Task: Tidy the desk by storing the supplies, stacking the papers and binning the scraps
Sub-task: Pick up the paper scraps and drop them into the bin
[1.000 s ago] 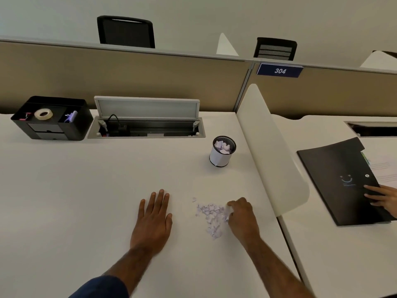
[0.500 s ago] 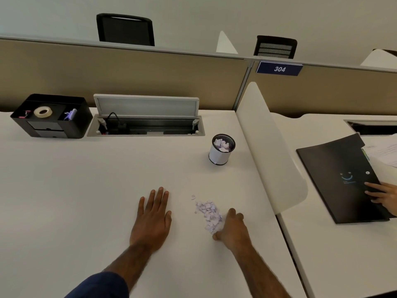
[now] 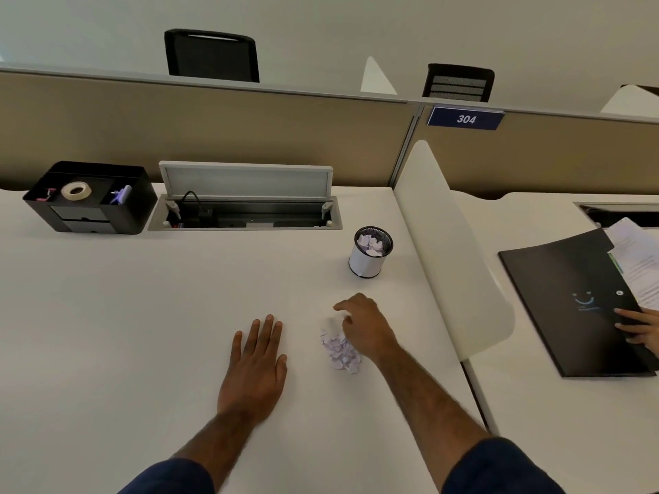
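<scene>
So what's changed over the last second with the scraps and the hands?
The right hand swept round the paper scraps, fingers curled, bunching them into a tighter heap; whether it grips any is unclear. The left hand stayed flat on the desk, the mesh cup unmoved.

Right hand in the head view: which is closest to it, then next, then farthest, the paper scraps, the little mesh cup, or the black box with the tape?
1. Paper scraps: right against the right hand, on its left side.
2. Mesh cup: just beyond the hand, farther back on the desk.
3. Black box: far off at the back-left corner.
</scene>
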`<state>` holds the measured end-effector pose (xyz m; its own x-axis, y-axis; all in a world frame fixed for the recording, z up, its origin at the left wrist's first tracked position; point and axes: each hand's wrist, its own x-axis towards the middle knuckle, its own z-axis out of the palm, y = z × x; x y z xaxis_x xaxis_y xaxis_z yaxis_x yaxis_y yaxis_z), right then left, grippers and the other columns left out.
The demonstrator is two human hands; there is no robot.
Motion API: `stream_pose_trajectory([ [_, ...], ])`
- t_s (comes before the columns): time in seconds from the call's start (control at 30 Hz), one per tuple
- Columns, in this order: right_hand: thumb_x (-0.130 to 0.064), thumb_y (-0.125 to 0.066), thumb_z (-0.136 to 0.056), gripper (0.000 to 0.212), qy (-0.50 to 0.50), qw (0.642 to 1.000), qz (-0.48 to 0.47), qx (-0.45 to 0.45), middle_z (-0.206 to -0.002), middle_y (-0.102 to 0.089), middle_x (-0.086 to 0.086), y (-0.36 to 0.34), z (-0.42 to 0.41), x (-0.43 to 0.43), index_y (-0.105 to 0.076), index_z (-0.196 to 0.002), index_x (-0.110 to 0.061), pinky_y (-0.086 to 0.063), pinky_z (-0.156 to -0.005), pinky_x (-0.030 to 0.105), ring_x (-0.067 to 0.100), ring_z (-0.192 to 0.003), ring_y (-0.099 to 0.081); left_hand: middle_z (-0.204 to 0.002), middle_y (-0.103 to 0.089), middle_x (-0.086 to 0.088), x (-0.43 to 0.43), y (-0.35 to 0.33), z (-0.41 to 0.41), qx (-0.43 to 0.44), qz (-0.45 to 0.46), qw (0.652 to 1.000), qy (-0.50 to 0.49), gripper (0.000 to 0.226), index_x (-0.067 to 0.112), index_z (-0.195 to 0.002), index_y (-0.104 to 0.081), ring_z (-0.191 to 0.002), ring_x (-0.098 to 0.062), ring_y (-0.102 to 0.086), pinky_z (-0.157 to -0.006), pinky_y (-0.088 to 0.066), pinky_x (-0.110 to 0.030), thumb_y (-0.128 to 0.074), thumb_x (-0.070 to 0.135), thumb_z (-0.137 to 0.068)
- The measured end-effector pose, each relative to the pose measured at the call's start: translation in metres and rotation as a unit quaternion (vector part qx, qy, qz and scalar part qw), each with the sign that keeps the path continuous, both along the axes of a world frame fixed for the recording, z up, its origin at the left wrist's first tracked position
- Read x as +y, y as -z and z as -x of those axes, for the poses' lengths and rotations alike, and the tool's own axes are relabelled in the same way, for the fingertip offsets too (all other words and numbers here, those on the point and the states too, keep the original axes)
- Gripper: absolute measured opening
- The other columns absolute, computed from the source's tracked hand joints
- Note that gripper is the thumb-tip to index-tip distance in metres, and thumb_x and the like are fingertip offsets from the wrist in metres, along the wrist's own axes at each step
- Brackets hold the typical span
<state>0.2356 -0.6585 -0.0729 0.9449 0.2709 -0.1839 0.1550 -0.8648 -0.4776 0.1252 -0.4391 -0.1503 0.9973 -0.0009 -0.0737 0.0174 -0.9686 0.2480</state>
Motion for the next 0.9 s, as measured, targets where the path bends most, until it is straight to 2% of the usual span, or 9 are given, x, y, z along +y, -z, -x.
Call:
stream_pose_trajectory([
  [0.07,-0.003,-0.050,-0.087,0.041,-0.081,0.995,0.056,0.006,-0.127,-0.051,0.006,0.008,0.007,0.011,-0.064,-0.123,-0.016,-0.045,-0.095,0.039,0.026,-0.117,-0.045,-0.171,0.016,0.004,0.000,0.001,-0.001,-0.004,-0.003,1.000,-0.001,0.068,0.025,-0.163,0.010,-0.158,-0.017,0.016,-0.124,0.016,-0.040,-0.001,0.049,-0.099],
  [0.13,-0.005,-0.051,-0.086,0.030,-0.112,0.988,0.100,-0.031,-0.120,-0.050,0.007,0.015,0.021,0.020,-0.064,-0.112,-0.013,-0.046,-0.088,0.040,0.029,-0.112,-0.047,-0.172,0.012,0.003,0.001,0.002,-0.001,-0.006,-0.006,1.000,-0.002,0.067,0.025,-0.163,0.007,-0.158,-0.018,0.013,-0.124,0.016,-0.039,-0.005,0.048,-0.101],
  [0.2,-0.002,-0.048,-0.087,0.024,-0.117,0.986,0.097,-0.068,-0.113,-0.051,0.007,0.022,0.038,0.023,-0.063,-0.103,-0.012,-0.047,-0.083,0.038,0.028,-0.107,-0.049,-0.172,0.008,0.002,0.001,0.005,0.000,-0.007,-0.003,1.000,-0.002,0.067,0.024,-0.164,0.003,-0.159,-0.018,0.009,-0.125,0.015,-0.039,-0.009,0.048,-0.102],
  [0.27,-0.003,-0.053,-0.087,0.024,-0.119,0.988,0.070,-0.076,-0.113,-0.054,0.006,0.026,0.052,0.017,-0.064,-0.107,-0.012,-0.048,-0.083,0.035,0.026,-0.105,-0.051,-0.173,0.005,0.002,0.002,0.006,0.000,-0.011,-0.001,1.000,-0.002,0.067,0.024,-0.164,0.001,-0.159,-0.019,0.006,-0.125,0.014,-0.039,-0.012,0.047,-0.103],
  [0.37,0.001,-0.057,-0.078,0.040,0.017,0.994,0.024,-0.109,-0.115,-0.061,0.009,0.028,0.054,-0.011,-0.067,-0.116,-0.009,-0.051,-0.088,0.038,0.029,-0.105,-0.056,-0.172,0.005,0.003,0.001,0.007,-0.002,-0.016,-0.001,1.000,0.001,0.066,0.023,-0.164,0.001,-0.159,-0.018,0.007,-0.126,0.012,-0.040,-0.013,0.046,-0.103],
  [0.47,0.003,-0.043,-0.086,0.034,0.190,0.975,0.083,-0.075,-0.115,-0.057,0.012,0.018,0.047,-0.043,-0.065,-0.111,-0.006,-0.051,-0.087,0.039,0.030,-0.110,-0.052,-0.173,0.001,0.002,0.002,0.008,-0.002,-0.019,-0.001,1.000,0.000,0.066,0.022,-0.164,-0.003,-0.159,-0.019,0.003,-0.126,0.011,-0.039,-0.014,0.044,-0.103],
  [0.6,0.001,-0.044,-0.088,0.027,0.164,0.975,0.148,-0.033,-0.119,-0.051,0.009,0.012,0.055,-0.037,-0.060,-0.107,-0.008,-0.050,-0.088,0.035,0.027,-0.113,-0.047,-0.172,0.001,0.002,0.002,0.008,-0.002,-0.019,-0.001,1.000,0.000,0.067,0.022,-0.164,-0.004,-0.159,-0.019,0.002,-0.126,0.011,-0.039,-0.013,0.045,-0.102],
  [0.8,-0.002,-0.051,-0.090,0.034,0.035,0.997,0.071,-0.011,-0.126,-0.047,0.007,0.019,0.077,0.005,-0.058,-0.122,-0.012,-0.047,-0.093,0.034,0.026,-0.119,-0.047,-0.172,0.002,0.001,0.001,0.007,-0.001,-0.016,-0.006,1.000,0.000,0.067,0.022,-0.164,-0.002,-0.159,-0.019,0.003,-0.125,0.014,-0.038,-0.012,0.046,-0.102],
  [0.9,-0.003,-0.050,-0.091,0.052,0.095,0.995,-0.010,-0.005,-0.132,-0.047,0.007,0.008,0.066,-0.008,-0.051,-0.140,-0.017,-0.043,-0.101,0.032,0.026,-0.122,-0.051,-0.172,0.000,0.001,0.001,0.007,-0.002,-0.019,-0.003,1.000,-0.001,0.066,0.022,-0.164,-0.004,-0.159,-0.020,0.001,-0.125,0.013,-0.038,-0.015,0.045,-0.103],
])
